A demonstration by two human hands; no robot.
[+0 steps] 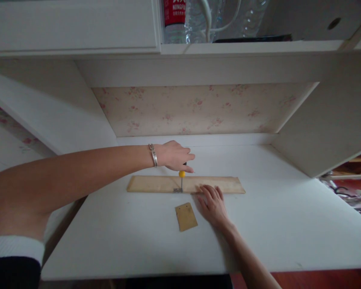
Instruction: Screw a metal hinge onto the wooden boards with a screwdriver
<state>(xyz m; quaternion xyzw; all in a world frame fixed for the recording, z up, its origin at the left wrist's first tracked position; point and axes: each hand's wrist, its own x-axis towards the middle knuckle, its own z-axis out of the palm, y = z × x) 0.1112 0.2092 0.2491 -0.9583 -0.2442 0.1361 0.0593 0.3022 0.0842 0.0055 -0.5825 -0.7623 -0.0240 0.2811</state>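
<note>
My left hand (pixel 175 155), with a silver bracelet at the wrist, is closed round the handle of a screwdriver (pixel 182 174). Yellow shows at the lower end of that handle; most of the rest is hidden by the fingers. The shaft points down to a small metal hinge (pixel 178 190) at the near edge of a long wooden board (pixel 156 184). My right hand (pixel 212 202) lies on the board's near edge, right of the hinge, fingers spread and flat. Nearer to me, a small brown piece of board (pixel 186 217) with two holes rests on the white desktop (pixel 123 237).
White side panels (pixel 325 108) enclose the desk, with flowered wallpaper (pixel 192 110) at the back. Overhead, a shelf (pixel 243 47) holds plastic bottles (pixel 175 18) and a white cable (pixel 208 20). Shelves with assorted items (pixel 351 196) stand beyond the right edge.
</note>
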